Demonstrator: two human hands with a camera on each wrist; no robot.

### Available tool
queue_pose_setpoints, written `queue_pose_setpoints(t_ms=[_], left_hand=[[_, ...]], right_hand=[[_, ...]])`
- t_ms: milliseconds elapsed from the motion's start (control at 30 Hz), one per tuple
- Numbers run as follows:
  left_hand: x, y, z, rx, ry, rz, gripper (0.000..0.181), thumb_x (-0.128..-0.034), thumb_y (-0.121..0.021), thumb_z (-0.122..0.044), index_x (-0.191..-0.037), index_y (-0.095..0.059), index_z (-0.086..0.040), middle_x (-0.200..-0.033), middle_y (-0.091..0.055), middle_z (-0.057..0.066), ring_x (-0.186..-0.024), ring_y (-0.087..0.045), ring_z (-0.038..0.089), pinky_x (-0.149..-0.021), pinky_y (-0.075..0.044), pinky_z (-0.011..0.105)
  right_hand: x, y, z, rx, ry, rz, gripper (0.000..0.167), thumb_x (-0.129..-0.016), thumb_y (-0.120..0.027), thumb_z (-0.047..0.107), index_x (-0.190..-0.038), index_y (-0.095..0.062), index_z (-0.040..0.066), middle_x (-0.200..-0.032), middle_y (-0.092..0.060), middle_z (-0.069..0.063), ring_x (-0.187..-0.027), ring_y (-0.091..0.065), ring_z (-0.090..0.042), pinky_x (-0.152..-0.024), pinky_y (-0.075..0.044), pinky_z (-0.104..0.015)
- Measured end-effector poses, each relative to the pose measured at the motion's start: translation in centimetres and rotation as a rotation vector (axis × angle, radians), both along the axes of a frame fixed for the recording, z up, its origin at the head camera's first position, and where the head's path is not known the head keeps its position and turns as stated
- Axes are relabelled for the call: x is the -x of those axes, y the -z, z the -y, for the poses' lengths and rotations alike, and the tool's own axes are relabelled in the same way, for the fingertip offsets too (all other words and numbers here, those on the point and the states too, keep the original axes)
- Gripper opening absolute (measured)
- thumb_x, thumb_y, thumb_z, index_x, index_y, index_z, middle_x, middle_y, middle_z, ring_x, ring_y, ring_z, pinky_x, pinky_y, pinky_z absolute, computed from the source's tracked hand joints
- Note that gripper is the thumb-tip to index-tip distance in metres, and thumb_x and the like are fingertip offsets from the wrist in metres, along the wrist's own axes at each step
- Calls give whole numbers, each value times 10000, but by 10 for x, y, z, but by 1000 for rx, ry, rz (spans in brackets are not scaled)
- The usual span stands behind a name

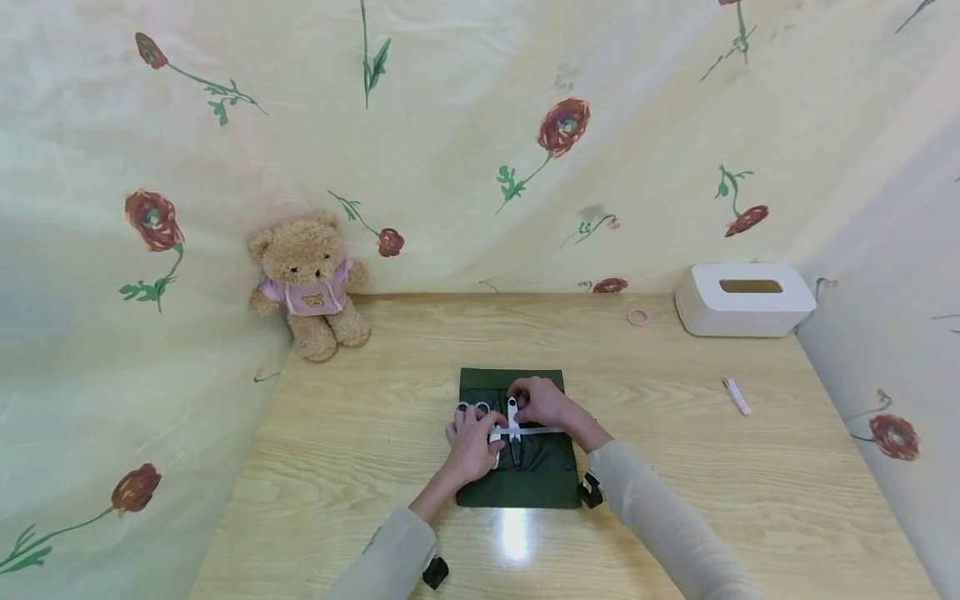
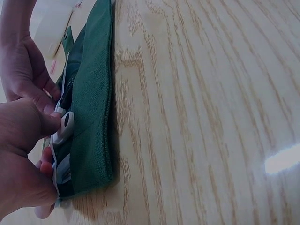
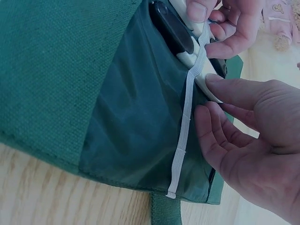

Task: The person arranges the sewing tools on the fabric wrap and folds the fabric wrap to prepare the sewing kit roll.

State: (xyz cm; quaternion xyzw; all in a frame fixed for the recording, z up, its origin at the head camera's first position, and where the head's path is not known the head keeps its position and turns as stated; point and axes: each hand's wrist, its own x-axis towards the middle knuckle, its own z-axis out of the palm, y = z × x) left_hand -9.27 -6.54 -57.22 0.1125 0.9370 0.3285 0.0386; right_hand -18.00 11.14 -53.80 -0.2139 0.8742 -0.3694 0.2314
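Note:
A dark green fabric case (image 1: 517,492) lies unfolded on the table, a white elastic band (image 3: 181,140) running across its inside. My left hand (image 1: 471,446) pinches the band, its thumb against a white tool with a hole (image 2: 65,126) in the left wrist view. Between thumb and fingers, my right hand (image 1: 546,400) (image 3: 262,136) holds the white body of a tool (image 1: 513,410) with a black part (image 3: 173,28); this tool passes under the band. Round scissor-like handles (image 1: 482,407) show beside my left hand.
A teddy bear (image 1: 306,275) in a pink top sits at the back left. At the back right stand a white tissue box (image 1: 742,312) and a pink ring (image 1: 638,317). A small pink-and-white stick (image 1: 737,396) lies to the right of the case.

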Motion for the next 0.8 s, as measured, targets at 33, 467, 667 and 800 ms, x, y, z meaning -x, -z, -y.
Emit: queue_pose_setpoints(t_ms=[33,467,667,800], left_hand=[[0,0,0,3,1,2,244,-888,-739,-97,-1084,-640,-202,-1066,-438,82,-1022,-357,306,-852,-264,518],[1,-2,0,10,-6,8,252,-879,-748,-95,-1080,-639,-199,-1078,-450,92,-1029,-362,310,-854,-275,522],[0,0,0,13,-4,23,256,-882,-748,-96,-1088,-640,-203,-1087,-448,92,-1034,-361,307,-858,-270,521],[1,0,0,11,-4,22,255,-883,-745,-96,-1090,-642,-203,-1089,-447,92,-1037,-359,308,-861,-269,523]], right_hand=[[0,0,0,-2,-3,1,343,-824,-764,-15,-1145,-645,-33,-826,-590,-62,-698,-530,-164,-628,-447,-299],[0,-1,0,-16,0,17,355,-823,-767,-16,-1158,-650,-24,-836,-573,-52,-721,-521,-178,-637,-438,-296],[-2,-2,0,4,-6,40,365,-822,-762,-17,-1167,-644,-33,-837,-586,-72,-699,-525,-172,-626,-436,-293],[-2,-2,-1,8,-5,36,366,-820,-760,-22,-1168,-644,-35,-836,-588,-80,-691,-521,-168,-623,-431,-288]])
